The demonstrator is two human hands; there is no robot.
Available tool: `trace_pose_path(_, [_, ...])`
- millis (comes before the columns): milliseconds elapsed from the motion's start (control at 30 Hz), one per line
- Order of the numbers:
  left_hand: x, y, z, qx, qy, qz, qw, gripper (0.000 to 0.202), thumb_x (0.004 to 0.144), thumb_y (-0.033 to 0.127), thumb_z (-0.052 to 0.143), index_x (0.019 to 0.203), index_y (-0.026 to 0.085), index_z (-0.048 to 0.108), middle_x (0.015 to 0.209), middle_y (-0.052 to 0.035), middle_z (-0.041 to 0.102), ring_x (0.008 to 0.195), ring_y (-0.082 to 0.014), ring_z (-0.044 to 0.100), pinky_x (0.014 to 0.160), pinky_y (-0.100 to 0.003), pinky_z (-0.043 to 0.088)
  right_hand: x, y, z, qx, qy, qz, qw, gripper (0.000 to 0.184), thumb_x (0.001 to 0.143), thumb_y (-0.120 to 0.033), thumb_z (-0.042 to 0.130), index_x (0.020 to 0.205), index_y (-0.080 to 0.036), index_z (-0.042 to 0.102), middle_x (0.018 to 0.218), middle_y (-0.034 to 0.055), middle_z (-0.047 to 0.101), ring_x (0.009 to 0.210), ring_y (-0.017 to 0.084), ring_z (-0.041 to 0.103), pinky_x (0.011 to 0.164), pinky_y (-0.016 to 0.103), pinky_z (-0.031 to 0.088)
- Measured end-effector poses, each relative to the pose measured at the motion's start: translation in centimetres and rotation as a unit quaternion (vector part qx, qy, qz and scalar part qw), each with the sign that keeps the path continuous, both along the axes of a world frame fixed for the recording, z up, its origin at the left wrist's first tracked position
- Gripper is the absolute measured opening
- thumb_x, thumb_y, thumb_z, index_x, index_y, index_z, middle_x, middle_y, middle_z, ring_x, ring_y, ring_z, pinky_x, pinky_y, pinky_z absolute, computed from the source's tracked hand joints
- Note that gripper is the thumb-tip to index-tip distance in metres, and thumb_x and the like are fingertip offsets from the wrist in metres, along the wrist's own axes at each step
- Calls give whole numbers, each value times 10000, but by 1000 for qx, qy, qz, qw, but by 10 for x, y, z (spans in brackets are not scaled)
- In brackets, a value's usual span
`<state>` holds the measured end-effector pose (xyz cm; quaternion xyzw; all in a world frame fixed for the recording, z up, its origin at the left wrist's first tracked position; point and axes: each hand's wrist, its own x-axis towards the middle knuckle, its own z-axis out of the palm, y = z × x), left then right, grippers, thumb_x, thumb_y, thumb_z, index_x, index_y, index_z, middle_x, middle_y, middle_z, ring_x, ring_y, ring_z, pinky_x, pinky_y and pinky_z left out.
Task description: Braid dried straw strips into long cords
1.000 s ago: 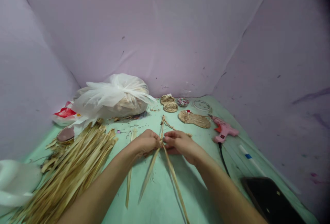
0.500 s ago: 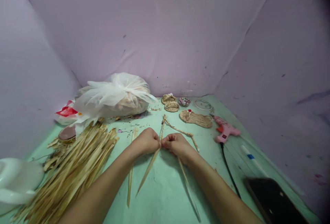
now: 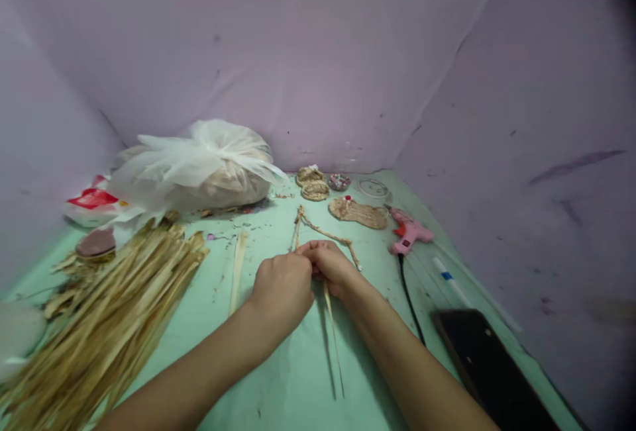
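Observation:
In the middle of the table, my left hand (image 3: 287, 284) and my right hand (image 3: 328, 263) meet, both closed on the near end of a thin braided cord of dried plant fibre (image 3: 325, 235). The cord runs away from my fingers, bends at a far point, then comes back toward the right. One loose strip (image 3: 334, 338) hangs down below my right hand toward me. My left hand's back hides its fingertips and most of the pinched part. Left of my hands, another flat pale strip (image 3: 237, 272) lies on the table.
A heap of dried strips (image 3: 124, 312) covers the left, below a tied white plastic bag (image 3: 199, 166). Behind lie a woven sole (image 3: 360, 214), small woven pieces (image 3: 314, 187) and a bowl of beads (image 3: 339, 182). At right are a pink glue gun (image 3: 410, 230), a marker (image 3: 451, 279) and a phone (image 3: 491, 365).
My left hand has turned over and come against my right hand, its back now covering the strip that hung between them. The whole view has shifted a little as my head moved.

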<state>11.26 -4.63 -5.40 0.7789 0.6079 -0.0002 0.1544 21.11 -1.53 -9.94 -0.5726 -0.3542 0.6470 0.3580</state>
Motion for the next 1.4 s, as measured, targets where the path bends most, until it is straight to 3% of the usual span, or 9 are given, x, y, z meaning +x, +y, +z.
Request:
trace_pose_path(100, [-13,14,4,-25,-49,-4,998,193,673,248,461,656,163,633,622,-64,605,588,-157,532,547,-245,327,4,1,2,-15,30,22,999,97,494,-81,459,542,-127,530,342,-67,382,310,31,229,347,194,109])
trace_pose_path(233, [-34,44,0,19,-200,123,972,218,690,269,446,640,139,614,598,-34,586,549,-121,488,516,-227,308,9,2,0,-36,63,47,996,47,531,-105,494,544,-125,534,334,-73,353,299,27,193,335,190,89])
trace_pose_path(400, [-27,47,-20,-290,-391,134,863,244,662,356,491,620,123,553,481,9,516,330,-36,232,377,-212,143,11,4,-5,-13,90,73,993,32,558,-136,531,529,-126,523,356,-45,415,328,37,280,350,176,153])
trace_pose_path(533, [-24,44,-29,-363,-446,162,802,183,596,301,570,605,127,516,452,42,460,310,-8,179,358,-192,82,10,5,-9,22,59,88,994,61,553,-117,547,614,-123,546,491,-11,546,372,37,346,372,173,188])
trace_pose_path(700, [-23,46,-28,-299,-367,178,863,153,624,187,495,482,143,457,307,59,311,272,-43,225,333,-201,126,9,6,-14,137,-150,142,969,34,608,-156,553,635,-137,546,545,6,585,426,67,410,419,191,247])
trace_pose_path(833, [-19,45,-27,-258,-309,200,893,159,576,131,462,434,171,403,260,51,287,248,-70,231,323,-221,143,7,-2,-5,272,-374,159,872,98,650,-143,504,675,-144,599,652,51,631,580,121,518,499,210,294])
trace_pose_path(1033, [-19,45,-38,-203,-336,192,899,109,493,77,450,423,154,417,286,69,258,292,-43,203,347,-211,87,-6,-20,23,217,-576,144,775,145,668,-154,496,710,-163,635,696,96,651,659,187,573,522,249,287])
trace_pose_path(1267, [-13,39,-22,-235,-399,252,850,126,480,53,404,400,150,395,275,65,261,280,-34,195,331,-196,138,-22,-36,46,179,-588,190,766,182,698,-180,496,747,-163,671,729,111,663,657,188,590,518,249,289])
trace_pose_path(1400, [-21,41,-15,-284,-397,197,850,85,468,75,412,421,141,437,282,60,300,262,-33,187,310,-191,111,-26,-40,48,186,-570,203,775,229,687,-132,463,754,-175,678,729,100,671,629,183,587,492,256,263])
